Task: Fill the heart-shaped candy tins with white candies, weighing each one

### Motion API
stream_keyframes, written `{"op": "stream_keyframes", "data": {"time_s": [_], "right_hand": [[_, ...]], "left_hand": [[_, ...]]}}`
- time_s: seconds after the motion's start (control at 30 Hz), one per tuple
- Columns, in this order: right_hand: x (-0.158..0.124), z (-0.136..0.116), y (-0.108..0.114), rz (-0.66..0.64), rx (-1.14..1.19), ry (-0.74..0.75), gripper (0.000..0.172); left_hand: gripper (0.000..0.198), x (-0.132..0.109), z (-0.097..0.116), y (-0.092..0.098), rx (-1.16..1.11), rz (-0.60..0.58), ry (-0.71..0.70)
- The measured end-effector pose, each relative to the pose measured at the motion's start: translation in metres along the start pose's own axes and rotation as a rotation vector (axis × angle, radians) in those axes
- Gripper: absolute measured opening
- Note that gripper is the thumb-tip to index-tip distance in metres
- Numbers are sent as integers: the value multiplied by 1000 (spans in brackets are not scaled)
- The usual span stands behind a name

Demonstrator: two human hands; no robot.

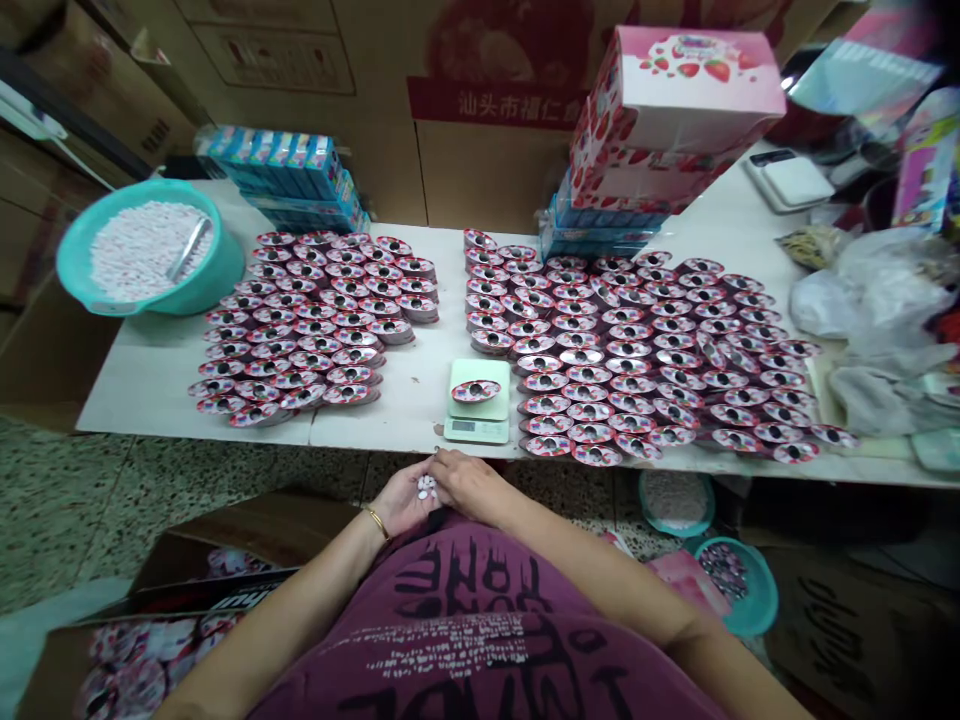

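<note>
"How do the hands look in the head view?"

"Just on the near side of the digital scale [493, 408], the left hand [399, 500] is half curled into a cup, holding small white tablets [427, 486]. The right hand [471, 487] rests against it, fingers bent; I can't tell whether it grips any."

"And on the scale?"

"One oval-topped pack [475, 391]. Rows of packs [607, 366] stand on the surface [414, 405] to its right, others to its left."

"Any advice?"

"I'd make that cup deep and level so nothing rolls out, part the tablets gently with fingertips so each shows, and hold both wrists clear of the scale, since a nudge could topple the pack."
</note>
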State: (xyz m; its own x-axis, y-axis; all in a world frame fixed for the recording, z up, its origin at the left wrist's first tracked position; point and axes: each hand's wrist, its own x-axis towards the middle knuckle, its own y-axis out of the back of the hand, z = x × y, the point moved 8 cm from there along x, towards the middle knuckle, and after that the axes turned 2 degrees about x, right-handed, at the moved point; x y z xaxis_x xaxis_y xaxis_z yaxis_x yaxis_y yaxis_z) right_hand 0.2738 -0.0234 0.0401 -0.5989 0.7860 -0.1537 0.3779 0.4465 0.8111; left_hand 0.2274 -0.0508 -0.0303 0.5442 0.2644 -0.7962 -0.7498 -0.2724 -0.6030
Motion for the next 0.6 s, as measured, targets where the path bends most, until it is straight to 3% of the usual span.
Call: {"op": "stream_keyframes", "data": {"time_s": [0.2,0.37,0.5,0.6], "right_hand": [[4,-4,1,14,-5,40,16],[6,1,0,38,171,65,18],[5,37,15,203,376,-70,17],[5,77,40,351,357,-208,17]], "left_hand": [[17,-2,8,3,-14,5,-32],[15,2,10,2,-39,-26,-43],[15,11,20,-11,-51,-67,-71],[24,17,34,-27,-39,-114,-98]]}}
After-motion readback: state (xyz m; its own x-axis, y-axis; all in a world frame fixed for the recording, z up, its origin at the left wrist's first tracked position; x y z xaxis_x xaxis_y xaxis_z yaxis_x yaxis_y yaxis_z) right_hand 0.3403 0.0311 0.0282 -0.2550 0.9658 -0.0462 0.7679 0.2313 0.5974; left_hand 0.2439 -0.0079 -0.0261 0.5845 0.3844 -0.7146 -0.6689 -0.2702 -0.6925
